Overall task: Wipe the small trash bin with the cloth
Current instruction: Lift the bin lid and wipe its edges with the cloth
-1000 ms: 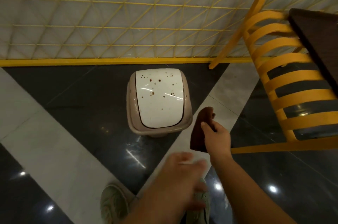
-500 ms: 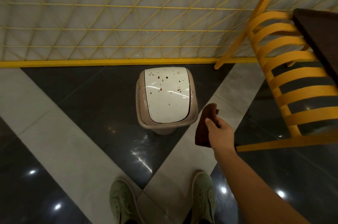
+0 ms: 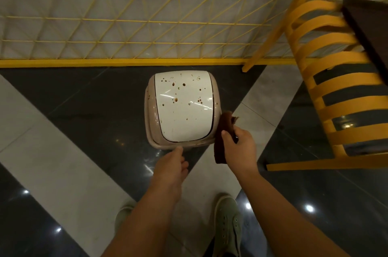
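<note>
We stand over the bin [image 3: 182, 109], which sits on the floor [image 3: 73, 130] just in front of our shoes [image 3: 227, 221] and close to the yellow mesh fence [image 3: 126, 25], with a yellow chair [image 3: 327, 97] off to its right. We judge the wiping has not begun: the lid [image 3: 182, 105] carries its spots untouched.

Our right hand [image 3: 239, 147] pinches the cloth [image 3: 223, 137], thumb on the near face and fingers curled behind, so the grip is clamped on it. The cloth hangs upright beside the bin's right near corner; whether it touches the rim we cannot tell. Held by its edge this way, it leaves a broad flat face free to lay on the lid.

Our left hand [image 3: 171, 167] reaches toward the bin's near edge, fingers extended and holding nothing, its fingertips just at the rim. We take this as steadying: a light bin on a glossy floor would likely slide under a wiping stroke.

The bin is small, squarish with rounded corners, its body a pale beige. The lid is a glossy white panel, domed, catching streaks of light. Brown specks and drips are scattered over its far half, with a few down the left side of the body.
</note>
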{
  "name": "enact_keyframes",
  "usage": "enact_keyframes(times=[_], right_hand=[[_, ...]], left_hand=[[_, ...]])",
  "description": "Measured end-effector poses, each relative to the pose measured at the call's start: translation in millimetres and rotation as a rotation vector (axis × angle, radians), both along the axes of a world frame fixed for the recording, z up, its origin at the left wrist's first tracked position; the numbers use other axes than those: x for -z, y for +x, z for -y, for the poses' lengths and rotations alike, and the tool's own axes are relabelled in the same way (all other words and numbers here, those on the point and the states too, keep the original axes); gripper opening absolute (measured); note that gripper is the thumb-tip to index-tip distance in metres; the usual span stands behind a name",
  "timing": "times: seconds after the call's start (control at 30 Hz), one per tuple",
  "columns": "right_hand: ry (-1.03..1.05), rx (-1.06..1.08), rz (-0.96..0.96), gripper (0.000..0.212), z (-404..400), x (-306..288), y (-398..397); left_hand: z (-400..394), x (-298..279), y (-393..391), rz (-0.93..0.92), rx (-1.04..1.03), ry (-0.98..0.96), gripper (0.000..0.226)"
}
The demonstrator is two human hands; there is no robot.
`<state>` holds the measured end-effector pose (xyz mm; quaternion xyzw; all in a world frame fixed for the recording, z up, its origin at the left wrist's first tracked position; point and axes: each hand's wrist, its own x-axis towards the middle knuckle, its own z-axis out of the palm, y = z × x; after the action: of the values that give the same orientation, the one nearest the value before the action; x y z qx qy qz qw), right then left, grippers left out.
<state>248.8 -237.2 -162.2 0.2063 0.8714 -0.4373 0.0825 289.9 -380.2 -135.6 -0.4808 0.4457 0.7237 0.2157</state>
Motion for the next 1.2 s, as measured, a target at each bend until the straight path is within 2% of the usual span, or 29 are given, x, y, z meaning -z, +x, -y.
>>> enact_keyframes(times=[0.17,0.27,0.33,0.43,0.63,0.93,1.03,1.13,1.2], right_hand=[[0.041,-0.034,-0.015,0.026,-1,7,1],[0.063,-0.034,-0.04,0.028,1,7,-2],[0.082,-0.063,-0.069,0.023,2,9,-1],[0.129,-0.155,-0.087,0.013,3,12,10],[0.115,-0.053,-0.069,0.019,3,10,-28],[0.185,-0.271,-0.086,0.012,-8,11,-6],[0.139,-0.203,-0.071,0.013,-5,4,-41],[0.149,-0.17,-0.2,0.019,3,-1,-56],[0.213,-0.288,-0.307,0.022,0,4,-36]], left_hand=[[-7,24,-12,-0.04,-0.199,0.039,0.05],[-11,30,-18,-0.073,-0.246,0.058,0.043],[-15,38,-19,-0.085,-0.29,0.017,0.039],[-17,48,-21,-0.109,-0.344,-0.049,0.044],[-17,43,-22,-0.155,-0.35,-0.062,0.052],[-19,45,-23,-0.139,-0.379,-0.054,0.052],[-17,42,-22,-0.165,-0.366,-0.042,0.051],[-15,43,-24,-0.179,-0.318,-0.072,0.046],[-10,46,-25,-0.175,-0.297,-0.081,0.047]])
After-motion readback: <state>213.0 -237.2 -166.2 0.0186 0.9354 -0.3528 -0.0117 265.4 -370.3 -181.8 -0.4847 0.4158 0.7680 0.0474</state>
